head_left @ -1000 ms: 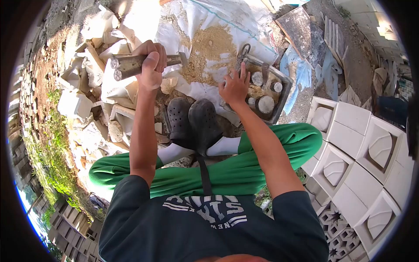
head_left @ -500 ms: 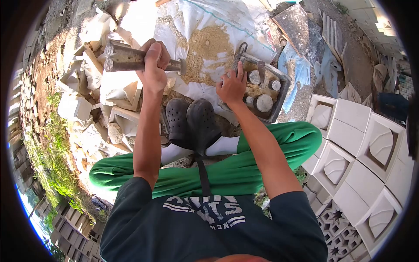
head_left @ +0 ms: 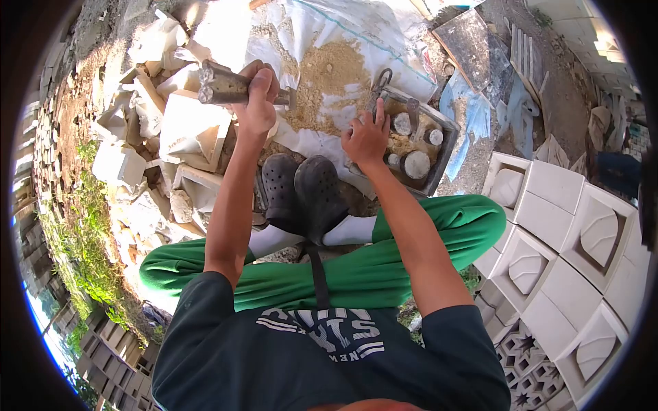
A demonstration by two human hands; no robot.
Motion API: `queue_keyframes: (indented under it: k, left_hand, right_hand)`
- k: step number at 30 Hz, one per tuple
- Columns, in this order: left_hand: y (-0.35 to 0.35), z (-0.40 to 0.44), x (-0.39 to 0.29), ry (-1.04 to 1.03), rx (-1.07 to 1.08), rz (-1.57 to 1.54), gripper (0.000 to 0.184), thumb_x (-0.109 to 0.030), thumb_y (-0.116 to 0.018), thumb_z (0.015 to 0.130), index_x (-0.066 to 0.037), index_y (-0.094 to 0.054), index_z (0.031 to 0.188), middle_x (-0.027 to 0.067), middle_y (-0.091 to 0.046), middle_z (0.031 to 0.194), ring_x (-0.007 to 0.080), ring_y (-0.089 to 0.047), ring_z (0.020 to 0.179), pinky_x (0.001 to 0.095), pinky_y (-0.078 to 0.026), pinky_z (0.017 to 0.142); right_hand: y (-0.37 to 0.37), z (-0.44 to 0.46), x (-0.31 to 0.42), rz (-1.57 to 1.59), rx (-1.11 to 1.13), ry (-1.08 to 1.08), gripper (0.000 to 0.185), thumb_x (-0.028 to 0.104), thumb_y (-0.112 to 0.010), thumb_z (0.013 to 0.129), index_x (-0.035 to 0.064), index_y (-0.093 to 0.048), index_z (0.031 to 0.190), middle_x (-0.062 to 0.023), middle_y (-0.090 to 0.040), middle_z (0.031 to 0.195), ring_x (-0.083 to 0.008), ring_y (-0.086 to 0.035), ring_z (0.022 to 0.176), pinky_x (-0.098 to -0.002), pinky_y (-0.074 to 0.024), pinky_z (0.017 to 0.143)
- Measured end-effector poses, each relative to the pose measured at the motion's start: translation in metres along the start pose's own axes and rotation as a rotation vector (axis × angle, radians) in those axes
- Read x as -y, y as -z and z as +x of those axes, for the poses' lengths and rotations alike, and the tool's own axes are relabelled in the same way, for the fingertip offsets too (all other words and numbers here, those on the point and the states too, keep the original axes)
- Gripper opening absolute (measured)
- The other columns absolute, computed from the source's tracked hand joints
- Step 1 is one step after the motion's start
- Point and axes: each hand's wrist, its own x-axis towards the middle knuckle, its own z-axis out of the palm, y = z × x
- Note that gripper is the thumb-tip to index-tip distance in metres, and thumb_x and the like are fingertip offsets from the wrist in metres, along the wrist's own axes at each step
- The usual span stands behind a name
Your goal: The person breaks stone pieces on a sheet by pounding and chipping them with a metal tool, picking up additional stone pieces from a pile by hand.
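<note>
My left hand (head_left: 258, 94) is closed around a metal tamper (head_left: 226, 87), raised above the ground on the left. Its fluted, wider end points left, and a small round plate shows on the other side of my fist. My right hand (head_left: 365, 139) grips the left edge of a dark metal mould (head_left: 444, 152), its index finger stretched toward a looped metal handle (head_left: 381, 85) at the corner. Inside the mould stand several round, pale-topped cores (head_left: 415, 164) with sandy mix around them. The fingertips under my right hand are partly hidden.
A white sheet (head_left: 312, 140) carries a heap of sandy mix (head_left: 332, 72) beyond my shoes (head_left: 319, 188). Broken pale blocks (head_left: 195, 130) pile up at left. Finished patterned blocks (head_left: 548, 181) stand in rows at right. Blue plastic scraps (head_left: 466, 113) lie beside the mould.
My left hand has moved right and slightly down with the tamper, which now looks shorter as it turns. My right hand stays at the mould's edge.
</note>
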Motion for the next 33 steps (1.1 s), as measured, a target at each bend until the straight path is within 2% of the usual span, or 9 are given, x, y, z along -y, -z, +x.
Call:
queue_keyframes:
  k: [2,7,11,13,17,20,25,29,33]
  left_hand:
    - [0.018,-0.001,0.061,-0.016,-0.065,0.065,0.028,-0.013,-0.046,0.085,-0.008,-0.033,0.061,-0.0002,-0.034,0.056,0.0087,-0.031,0.050,0.0241,-0.024,0.046]
    - [0.014,0.007,0.035,0.049,-0.216,0.044,0.028,-0.011,-0.045,0.085,-0.008,-0.034,0.060,-0.0005,-0.034,0.053,0.0087,-0.031,0.047,0.0260,-0.026,0.044]
    - [-0.003,0.001,-0.006,-0.032,-0.144,0.052,0.028,-0.012,-0.045,0.085,-0.009,-0.034,0.060,-0.0014,-0.032,0.052,0.0079,-0.029,0.047,0.0259,-0.025,0.045]
    - [0.001,0.006,0.013,-0.047,-0.105,-0.034,0.027,-0.010,-0.046,0.085,-0.008,-0.035,0.060,-0.0013,-0.033,0.052,0.0080,-0.030,0.047,0.0267,-0.025,0.045]
    - [-0.006,0.006,0.067,0.012,-0.148,0.108,0.028,-0.003,-0.048,0.086,-0.006,-0.037,0.060,-0.0030,-0.036,0.056,0.0062,-0.032,0.049,0.0256,-0.025,0.045]
    - [-0.014,0.014,0.053,0.053,-0.126,0.137,0.028,-0.003,-0.050,0.085,-0.005,-0.040,0.059,-0.0029,-0.038,0.056,0.0059,-0.034,0.050,0.0252,-0.025,0.045]
    - [-0.033,0.009,0.000,-0.007,-0.082,0.265,0.027,-0.009,-0.040,0.085,-0.005,-0.037,0.058,0.0010,-0.035,0.053,0.0095,-0.032,0.047,0.0271,-0.027,0.045]
    - [-0.008,0.010,0.077,0.023,-0.087,0.236,0.031,-0.007,-0.051,0.085,-0.004,-0.042,0.056,-0.0024,-0.040,0.053,0.0058,-0.035,0.048,0.0258,-0.026,0.045]
    - [-0.017,0.014,0.051,0.063,-0.018,0.225,0.030,-0.007,-0.050,0.084,-0.004,-0.042,0.056,-0.0028,-0.039,0.053,0.0054,-0.035,0.048,0.0256,-0.025,0.044]
  right_hand:
    - [0.000,0.002,-0.001,-0.010,-0.011,0.008,0.014,0.017,-0.060,0.072,0.0077,-0.070,0.077,-0.0111,-0.055,0.112,-0.0366,-0.025,0.138,-0.0619,-0.0300,0.103]
    - [0.003,0.004,-0.001,0.011,0.028,-0.018,0.023,0.020,-0.058,0.071,0.0043,-0.072,0.080,-0.0146,-0.057,0.115,-0.0370,-0.025,0.139,-0.0613,-0.0291,0.104]
    - [-0.002,-0.003,0.001,0.001,0.046,-0.019,0.022,0.020,-0.058,0.071,0.0055,-0.072,0.081,-0.0143,-0.057,0.116,-0.0364,-0.023,0.140,-0.0620,-0.0276,0.105]
    - [-0.001,0.002,-0.001,0.007,0.035,-0.020,0.022,0.020,-0.058,0.071,0.0058,-0.072,0.081,-0.0143,-0.057,0.117,-0.0362,-0.022,0.141,-0.0623,-0.0270,0.105]
    - [-0.002,-0.005,0.004,0.021,0.050,-0.029,0.022,0.020,-0.058,0.071,0.0062,-0.072,0.080,-0.0144,-0.057,0.118,-0.0362,-0.021,0.141,-0.0624,-0.0261,0.106]
    - [-0.001,-0.002,-0.001,-0.002,0.041,-0.022,0.021,0.020,-0.059,0.071,0.0064,-0.072,0.080,-0.0145,-0.057,0.118,-0.0362,-0.022,0.141,-0.0623,-0.0264,0.106]
    - [-0.003,-0.004,0.001,-0.011,0.036,-0.016,0.021,0.020,-0.059,0.071,0.0063,-0.072,0.080,-0.0147,-0.057,0.116,-0.0362,-0.023,0.140,-0.0623,-0.0276,0.105]
    - [-0.002,-0.001,-0.001,0.003,0.027,-0.014,0.021,0.019,-0.059,0.072,0.0055,-0.072,0.080,-0.0151,-0.057,0.114,-0.0364,-0.024,0.140,-0.0619,-0.0289,0.104]
    - [0.003,0.000,0.001,0.001,0.059,-0.032,0.022,0.019,-0.059,0.072,0.0050,-0.072,0.081,-0.0152,-0.057,0.114,-0.0361,-0.023,0.140,-0.0611,-0.0285,0.105]
